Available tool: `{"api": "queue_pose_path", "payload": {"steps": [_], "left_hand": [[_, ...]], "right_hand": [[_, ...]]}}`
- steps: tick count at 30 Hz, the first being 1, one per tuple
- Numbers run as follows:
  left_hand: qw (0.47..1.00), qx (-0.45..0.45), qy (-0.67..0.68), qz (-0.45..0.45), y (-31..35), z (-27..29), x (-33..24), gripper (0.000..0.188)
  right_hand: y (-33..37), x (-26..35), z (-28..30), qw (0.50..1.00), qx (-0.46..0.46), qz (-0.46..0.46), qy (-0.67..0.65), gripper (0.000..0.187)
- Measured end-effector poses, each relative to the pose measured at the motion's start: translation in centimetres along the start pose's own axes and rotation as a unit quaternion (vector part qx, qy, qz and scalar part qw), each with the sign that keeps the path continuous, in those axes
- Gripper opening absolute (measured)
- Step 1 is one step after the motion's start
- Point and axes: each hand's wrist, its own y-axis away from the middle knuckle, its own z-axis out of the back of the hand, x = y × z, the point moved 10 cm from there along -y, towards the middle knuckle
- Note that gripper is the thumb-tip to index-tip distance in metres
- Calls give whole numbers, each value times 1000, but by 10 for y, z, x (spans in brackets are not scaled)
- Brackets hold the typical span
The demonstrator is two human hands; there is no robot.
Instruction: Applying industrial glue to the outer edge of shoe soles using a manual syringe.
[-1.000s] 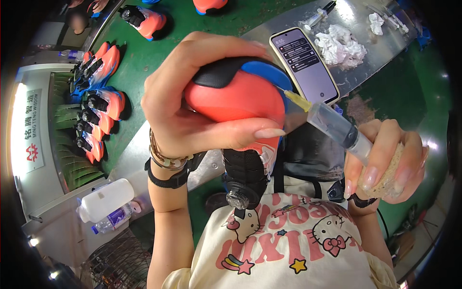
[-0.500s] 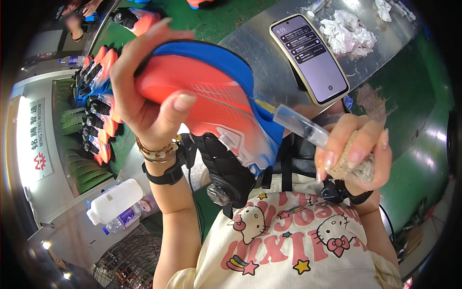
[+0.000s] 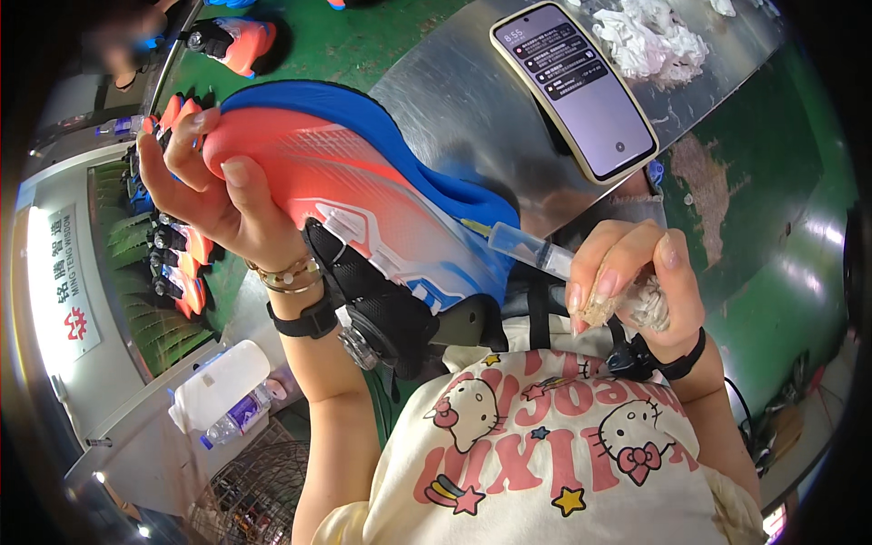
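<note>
A sports shoe (image 3: pixel 350 168) in orange-red, white and blue, with a blue sole and a black collar, lies tilted on its side before me. My left hand (image 3: pixel 213 186) grips its toe end, thumb on the upper. My right hand (image 3: pixel 636 282) is closed round a clear syringe (image 3: pixel 536 252) and a crumpled, dirty whitish wad (image 3: pixel 647 304). The syringe's yellowish tip (image 3: pixel 474 227) is at the seam between upper and blue sole, toward the heel; whether it touches I cannot tell. A round clear dial (image 3: pixel 357 348) sits on the black part near my left wrist.
A phone (image 3: pixel 581 100) with a lit screen lies on the metal worktop (image 3: pixel 445 91), beside crumpled white tissues (image 3: pixel 649 41). More shoes (image 3: pixel 232 41) stand along the green surface at left. A white bottle (image 3: pixel 218 386) and a purple-labelled bottle (image 3: pixel 238 411) are at lower left. Another person is at upper left.
The shoe and my left hand have shifted left, and the shoe has turned to show more of its side. My right hand has moved left with the syringe, its tip still beside the sole edge.
</note>
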Motion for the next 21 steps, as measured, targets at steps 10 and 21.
{"api": "queue_pose_path", "payload": {"steps": [10,21], "left_hand": [[998,-1,-24,63,3,5,23,48],[964,-61,26,257,36,21,79,64]], "right_hand": [[21,-7,13,1000,-14,-24,-3,45],[24,-8,21,997,-44,-38,56,44]]}}
